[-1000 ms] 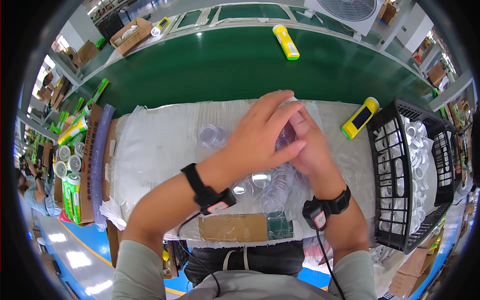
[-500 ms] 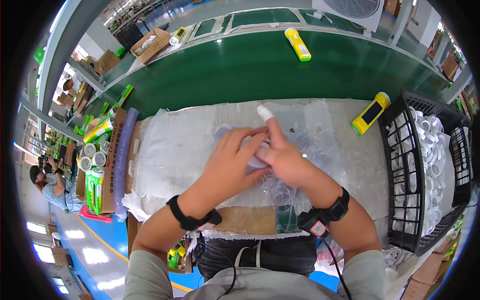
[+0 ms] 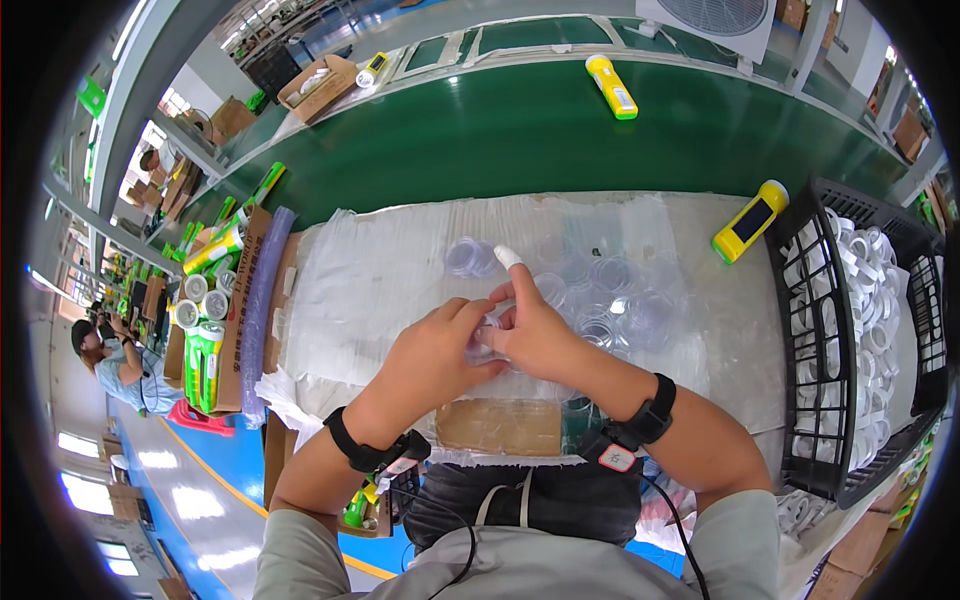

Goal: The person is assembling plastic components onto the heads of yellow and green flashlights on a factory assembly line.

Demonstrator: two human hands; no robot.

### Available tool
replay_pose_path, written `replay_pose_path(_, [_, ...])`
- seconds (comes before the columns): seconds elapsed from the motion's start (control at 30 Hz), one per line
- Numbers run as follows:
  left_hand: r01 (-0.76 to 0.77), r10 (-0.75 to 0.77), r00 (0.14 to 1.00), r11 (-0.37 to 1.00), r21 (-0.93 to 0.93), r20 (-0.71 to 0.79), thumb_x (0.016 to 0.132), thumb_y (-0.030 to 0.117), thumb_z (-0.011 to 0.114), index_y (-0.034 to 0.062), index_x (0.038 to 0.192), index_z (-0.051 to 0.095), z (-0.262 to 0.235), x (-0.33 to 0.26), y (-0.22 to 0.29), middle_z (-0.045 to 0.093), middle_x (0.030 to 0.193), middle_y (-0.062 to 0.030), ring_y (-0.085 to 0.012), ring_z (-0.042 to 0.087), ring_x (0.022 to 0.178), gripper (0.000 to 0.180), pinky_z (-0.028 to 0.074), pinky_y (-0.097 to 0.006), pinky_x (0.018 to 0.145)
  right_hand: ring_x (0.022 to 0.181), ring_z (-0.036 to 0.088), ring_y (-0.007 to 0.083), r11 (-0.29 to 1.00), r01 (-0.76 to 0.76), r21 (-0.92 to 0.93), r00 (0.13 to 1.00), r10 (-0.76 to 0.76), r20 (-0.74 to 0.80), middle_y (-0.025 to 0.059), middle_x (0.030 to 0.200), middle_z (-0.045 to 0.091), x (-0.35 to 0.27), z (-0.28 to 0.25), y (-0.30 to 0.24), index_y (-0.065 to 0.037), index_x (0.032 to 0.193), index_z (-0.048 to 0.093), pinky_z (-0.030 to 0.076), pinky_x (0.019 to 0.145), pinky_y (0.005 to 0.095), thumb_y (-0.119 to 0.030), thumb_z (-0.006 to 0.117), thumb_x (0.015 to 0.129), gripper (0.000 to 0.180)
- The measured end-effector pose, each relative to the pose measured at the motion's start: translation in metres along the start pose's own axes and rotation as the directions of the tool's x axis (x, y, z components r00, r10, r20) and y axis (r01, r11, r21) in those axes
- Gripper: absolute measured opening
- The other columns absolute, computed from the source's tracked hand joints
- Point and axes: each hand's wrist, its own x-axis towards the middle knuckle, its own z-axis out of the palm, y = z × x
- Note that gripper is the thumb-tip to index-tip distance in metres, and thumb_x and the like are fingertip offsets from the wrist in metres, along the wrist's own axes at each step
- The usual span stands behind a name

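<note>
My left hand [image 3: 428, 352] and my right hand [image 3: 543, 338] meet over the middle of the bench, both closed at the fingertips around a clear round plastic disc [image 3: 482, 342]. Fingers cover most of that disc. The right index finger wears a white fingertip cover [image 3: 508, 257] and points away from me. Just beyond the hands lies a small cluster of clear discs [image 3: 470, 258]. To the right, several more loose clear discs [image 3: 645, 318] spread and overlap on the white sheeting [image 3: 350, 290].
On the right stands a black crate [image 3: 818, 390] of white plastic rings [image 3: 872, 330]. A yellow flashlight [image 3: 750, 222] lies beside it; another flashlight [image 3: 612, 88] rests on the green conveyor [image 3: 430, 140]. At left, a carton [image 3: 238, 340] holds flashlights. A person [image 3: 130, 370] is farther left.
Both hands have drawn closer to me and slightly left, still together on the disc. The disc cluster beyond them now shows more fully. The whole view has shifted a little.
</note>
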Motion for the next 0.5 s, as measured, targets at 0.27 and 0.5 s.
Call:
replay_pose_path(0.27, [0.028,-0.03,0.999,0.994,0.109,0.011,0.069,0.013,0.073,0.0097,0.111,0.055,0.0,0.002,0.011,0.057,0.108,-0.0122,-0.0321,0.063,0.083,0.046,0.052,-0.037,0.069,0.082,0.058,0.0202,0.995,0.083,0.052,0.996,-0.081,-0.033,0.0155,0.112,0.046,0.002,-0.007,0.003,-0.006,0.143,0.013,0.051,0.07,0.0328,-0.003,0.067,0.074,0.088])
replay_pose_path(0.5, [0.082,-0.081,0.996,0.996,0.025,-0.024,0.072,0.01,0.069,0.0077,0.106,0.058,-0.001,0.001,-0.024,0.058,0.096,-0.0104,-0.0258,0.064,0.079,0.035,0.053,-0.035,0.068,0.08,0.059,0.0183,0.993,0.09,0.072,0.985,-0.078,-0.157,0.0146,0.109,0.049,0.006,-0.028,-0.008,-0.004,0.139,0.023,0.049,0.071,0.0326,-0.006,0.06,0.077,0.072])
